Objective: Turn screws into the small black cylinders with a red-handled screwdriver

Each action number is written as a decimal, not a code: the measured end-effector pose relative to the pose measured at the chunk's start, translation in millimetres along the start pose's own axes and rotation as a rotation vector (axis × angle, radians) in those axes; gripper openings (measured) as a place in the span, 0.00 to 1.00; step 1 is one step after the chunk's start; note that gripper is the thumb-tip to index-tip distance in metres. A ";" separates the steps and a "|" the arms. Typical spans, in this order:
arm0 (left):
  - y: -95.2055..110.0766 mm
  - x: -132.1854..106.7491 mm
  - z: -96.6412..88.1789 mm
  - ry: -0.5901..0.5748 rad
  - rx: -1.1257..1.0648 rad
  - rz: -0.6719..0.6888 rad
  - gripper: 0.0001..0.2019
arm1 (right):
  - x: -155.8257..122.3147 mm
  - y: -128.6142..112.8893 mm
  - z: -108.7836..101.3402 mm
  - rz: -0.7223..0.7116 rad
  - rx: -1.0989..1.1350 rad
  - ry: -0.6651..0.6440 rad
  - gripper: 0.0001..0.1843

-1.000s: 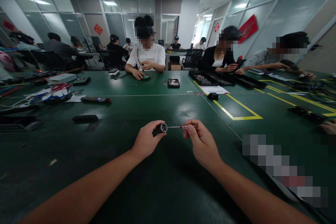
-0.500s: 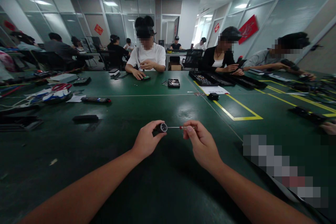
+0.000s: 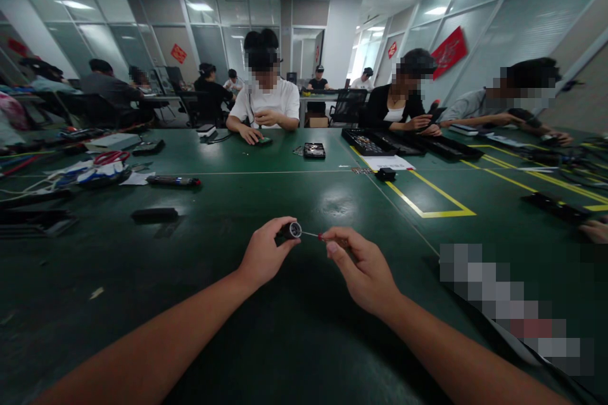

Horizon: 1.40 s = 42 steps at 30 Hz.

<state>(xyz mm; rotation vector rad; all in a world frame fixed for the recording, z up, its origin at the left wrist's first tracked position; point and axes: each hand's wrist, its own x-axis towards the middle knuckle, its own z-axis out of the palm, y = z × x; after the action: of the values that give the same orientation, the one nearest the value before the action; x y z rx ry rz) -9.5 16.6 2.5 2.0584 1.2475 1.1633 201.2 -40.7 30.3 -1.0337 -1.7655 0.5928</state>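
Observation:
My left hand (image 3: 266, 252) is closed on a black cylindrical part (image 3: 293, 230), its round, grey-rimmed open end turned toward the right. In my right hand (image 3: 365, 266) is a small screwdriver (image 3: 312, 235) with a thin metal shaft and a red collar; the fingers cover most of its handle. The shaft's tip is at the rim of the cylinder; whether it reaches inside cannot be made out. Both hands are held above the green table (image 3: 285, 354), close to each other.
A black block (image 3: 154, 214) and a dark pen-shaped tool (image 3: 173, 181) lie to the left, near cables (image 3: 107, 168). Ahead are a small tray (image 3: 314, 150), a small black box (image 3: 386, 174) and yellow tape (image 3: 449, 213). Co-workers (image 3: 266, 101) sit across the table.
The screwdriver has tilted, its handle end dropping and shifting slightly left. My right hand's fingers have moved along it. My left hand and the cylinder have barely moved.

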 end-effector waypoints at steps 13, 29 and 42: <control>-1.2 0.1 1.0 0.002 -0.018 -0.001 0.19 | 0.5 -6.1 -2.7 -0.207 -0.009 -0.115 0.07; 0.5 -1.5 -1.0 -0.066 0.048 0.078 0.18 | 9.6 2.6 1.3 0.337 0.248 0.200 0.25; 0.6 -0.6 -1.3 -0.061 0.067 0.046 0.19 | 9.3 0.6 2.1 0.308 0.138 0.149 0.21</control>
<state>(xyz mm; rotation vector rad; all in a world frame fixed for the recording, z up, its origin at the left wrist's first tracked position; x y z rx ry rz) -10.4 15.8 3.4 2.1652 1.2319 1.0840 197.9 -32.4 33.6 -1.2292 -1.4261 0.7946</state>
